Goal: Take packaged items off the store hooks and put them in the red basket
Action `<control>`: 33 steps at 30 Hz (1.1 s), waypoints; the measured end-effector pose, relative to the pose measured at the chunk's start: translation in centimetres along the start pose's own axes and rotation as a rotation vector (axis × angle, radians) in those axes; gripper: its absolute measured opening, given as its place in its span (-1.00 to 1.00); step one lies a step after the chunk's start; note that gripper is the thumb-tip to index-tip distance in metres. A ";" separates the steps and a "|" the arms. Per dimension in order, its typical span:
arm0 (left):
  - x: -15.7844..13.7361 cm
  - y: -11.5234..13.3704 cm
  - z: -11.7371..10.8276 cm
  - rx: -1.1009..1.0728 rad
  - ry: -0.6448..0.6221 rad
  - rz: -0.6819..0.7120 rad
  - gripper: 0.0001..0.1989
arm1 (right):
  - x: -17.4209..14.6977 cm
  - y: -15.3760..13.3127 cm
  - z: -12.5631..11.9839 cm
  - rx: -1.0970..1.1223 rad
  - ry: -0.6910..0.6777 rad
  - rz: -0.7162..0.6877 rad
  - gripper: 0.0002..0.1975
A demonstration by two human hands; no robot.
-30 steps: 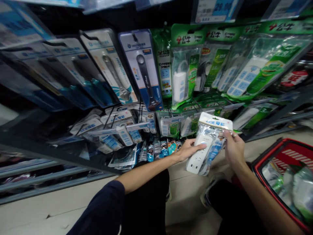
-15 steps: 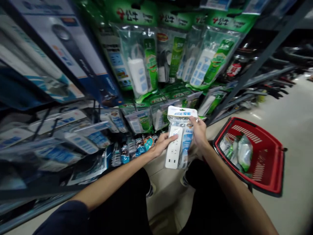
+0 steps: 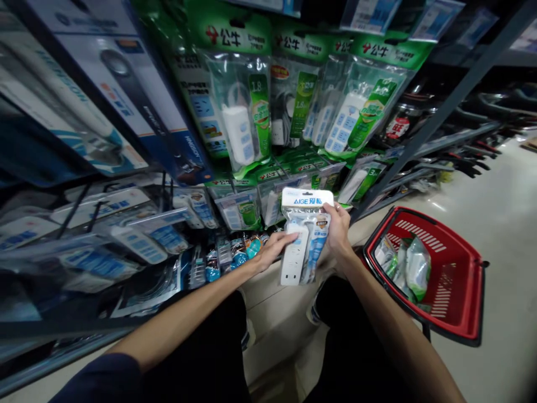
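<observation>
A packaged white power strip (image 3: 294, 258) in a clear bag with a white header card is held upright in front of the shelf. My right hand (image 3: 338, 224) grips the bag's upper right edge, thumb on the front near the header. From the left, my left hand (image 3: 274, 246) pinches the bag's left side, its thumb lying over the strip and the other fingers partly hidden. Green-topped packs of power strips (image 3: 240, 134) hang on hooks just beyond the held pack.
A red shopping basket (image 3: 464, 268) with several packaged goods inside stands on the floor at the right. Boxed tools (image 3: 146, 106) hang at upper left. Lower hooks carry more packaged strips (image 3: 138, 243). A slanting metal shelf post (image 3: 444, 106) rises at the right.
The held pack has shifted slightly left and its header has tipped to face me more squarely. My left thumb lies a little further left. Both hands keep their hold.
</observation>
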State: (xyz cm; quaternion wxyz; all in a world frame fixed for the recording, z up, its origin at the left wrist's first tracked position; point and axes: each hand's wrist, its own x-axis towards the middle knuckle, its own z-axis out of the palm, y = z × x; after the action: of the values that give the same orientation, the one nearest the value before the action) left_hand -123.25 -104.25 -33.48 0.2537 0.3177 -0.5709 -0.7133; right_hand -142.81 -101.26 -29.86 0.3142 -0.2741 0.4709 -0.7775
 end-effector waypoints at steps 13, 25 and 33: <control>-2.6 2.0 -5.8 -0.159 0.681 0.205 -0.57 | -2.8 4.9 8.8 -0.305 -0.349 0.081 -0.81; -7.5 -0.1 -17.4 -0.163 0.982 0.182 -0.62 | -5.5 13.3 18.2 -0.347 -0.717 0.096 -0.64; -14.2 -1.7 -21.6 -0.259 1.065 0.185 -0.49 | -9.6 15.6 23.1 -0.347 -0.952 0.138 -0.65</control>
State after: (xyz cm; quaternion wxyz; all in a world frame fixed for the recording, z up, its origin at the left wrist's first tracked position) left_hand -97.72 -107.68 -35.95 0.6058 0.5490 -0.2971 -0.4932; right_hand -116.28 -112.65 -35.81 0.4943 -0.6141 0.4148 -0.4544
